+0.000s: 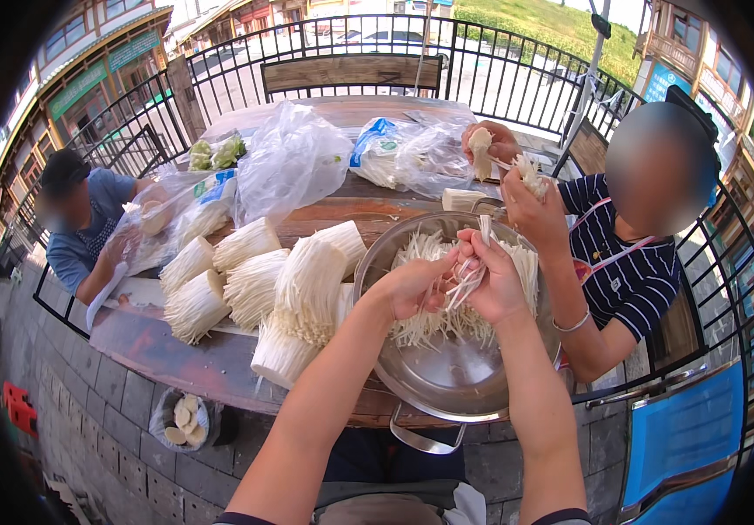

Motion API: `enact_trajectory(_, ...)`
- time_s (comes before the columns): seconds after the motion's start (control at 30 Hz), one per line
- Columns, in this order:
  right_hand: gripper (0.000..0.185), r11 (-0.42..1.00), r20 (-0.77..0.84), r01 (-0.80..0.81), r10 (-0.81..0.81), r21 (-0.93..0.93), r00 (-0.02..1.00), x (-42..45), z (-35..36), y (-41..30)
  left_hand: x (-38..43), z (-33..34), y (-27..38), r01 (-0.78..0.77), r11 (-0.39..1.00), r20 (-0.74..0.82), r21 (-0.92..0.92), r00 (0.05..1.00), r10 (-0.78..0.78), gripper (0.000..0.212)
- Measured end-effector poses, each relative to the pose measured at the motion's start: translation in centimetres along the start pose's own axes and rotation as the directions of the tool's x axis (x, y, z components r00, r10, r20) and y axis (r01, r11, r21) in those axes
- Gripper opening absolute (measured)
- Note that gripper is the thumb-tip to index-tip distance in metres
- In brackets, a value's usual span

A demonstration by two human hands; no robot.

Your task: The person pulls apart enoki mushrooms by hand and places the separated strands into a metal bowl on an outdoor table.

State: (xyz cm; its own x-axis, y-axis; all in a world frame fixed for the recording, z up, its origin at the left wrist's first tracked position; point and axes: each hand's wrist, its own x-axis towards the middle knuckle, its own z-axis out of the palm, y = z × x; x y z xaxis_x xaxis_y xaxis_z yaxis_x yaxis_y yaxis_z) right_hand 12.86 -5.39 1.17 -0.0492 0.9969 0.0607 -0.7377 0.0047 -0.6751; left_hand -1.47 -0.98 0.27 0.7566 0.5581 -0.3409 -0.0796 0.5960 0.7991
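Over a wide stainless steel pan [462, 374], my left hand [419, 285] has its fingers curled at a small bunch of enoki mushrooms [465, 282]. Gripping the upper end of that bunch between thumb and fingers is my right hand [495, 279]. Loose enoki strands [423, 328] cover the far part of the pan, while its near part shows bare metal. Several thick enoki bundles [311, 282] lie piled on the wooden table [154, 348] left of the pan. Whether my left fingers pinch any strands is hard to tell.
A co-worker at the right holds enoki above the pan's far edge; another at the left handles a plastic bag. Clear plastic bags [298, 151] and packed enoki [383, 157] lie across the table. A lined bin [180, 420] with cut mushroom bases stands on the paving. Blue chair [685, 433] at lower right.
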Motion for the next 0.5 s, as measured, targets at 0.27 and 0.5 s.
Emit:
enact_trajectory(0.27,0.033,0.982,0.001,-0.157,0.158,-0.102,0.987,-0.5,0.8,-0.8,-0.2,-0.3,0.5,-0.229,0.931,-0.032,-0.285,0.973,0.23,0.018)
enact_trajectory(0.5,0.023,0.611,-0.422,-0.268,-0.121,-0.745,0.898,0.1,-0.4,-0.3,0.2,-1.7,1.0,-0.555,0.528,-0.223,-0.643,0.795,0.565,0.019)
